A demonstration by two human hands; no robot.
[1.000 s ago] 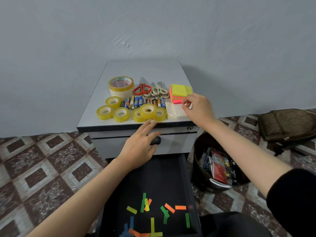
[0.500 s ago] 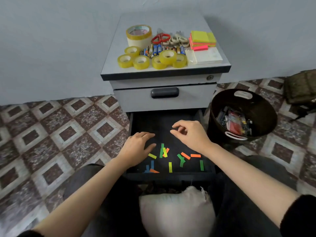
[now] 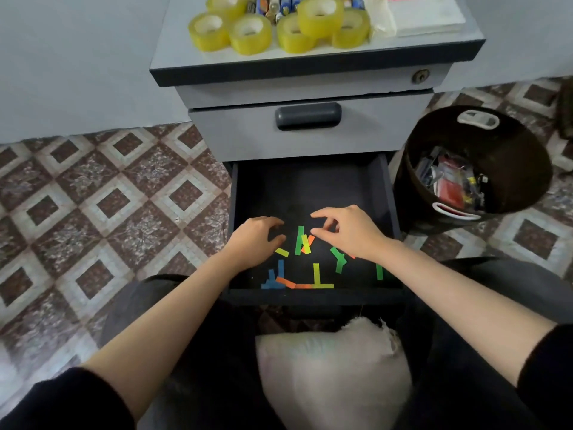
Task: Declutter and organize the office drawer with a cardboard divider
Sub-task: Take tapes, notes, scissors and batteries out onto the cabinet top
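Clutter in the open drawer [image 3: 310, 187] is a scatter of loose paper strips [image 3: 302, 243], green, yellow, orange and blue, lying flat on its dark floor, mostly toward the front edge nearest the person. One small pile, green over orange and yellow, sits between the two hands, its strips running roughly front to back with a slight lean. The right hand [image 3: 350, 232] hovers just beside that pile, thumb and forefinger curled toward each other with a gap between them and nothing held. Its thumb tip looks nearer the pile than the left hand [image 3: 255, 240], which hangs on the other side, fingers loosely curled and empty. So the pick likely falls to the right hand, going down and a little leftward, pinching across a strip's narrow width; flat paper may need a nail under an edge. Above, the upper drawer [image 3: 310, 138] is closed and tape rolls [image 3: 248, 34] sit on the cabinet top [image 3: 310, 62]. A dark bin [image 3: 511, 169] of small items stands on the floor to the right. No cardboard divider shows
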